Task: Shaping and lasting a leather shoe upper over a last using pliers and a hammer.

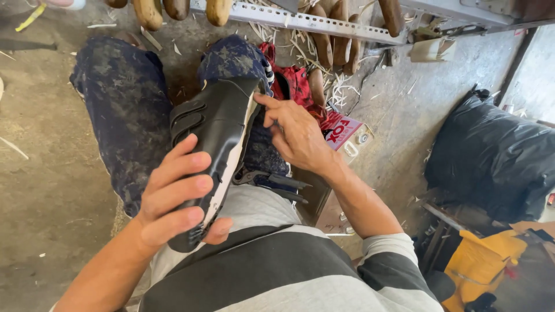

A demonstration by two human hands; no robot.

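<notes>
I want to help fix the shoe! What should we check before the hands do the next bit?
1. Left hand has a firm grip around the black shoe: ok.
2. Right hand fingertips reach the shoe's pale edge: ok.
3. Shoe rests steady on the lap, between the knees: ok.
4. Pliers lie close on the lap: ok.
5. Edge fully pressed down along its length: cannot tell.

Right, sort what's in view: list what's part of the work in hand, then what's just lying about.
In hand:
black shoe, gripped by the left hand
right hand, fingers at the shoe's pale edge

Lying about:
pliers on the lap
wooden shoe lasts
black bag
yellow bag
</notes>
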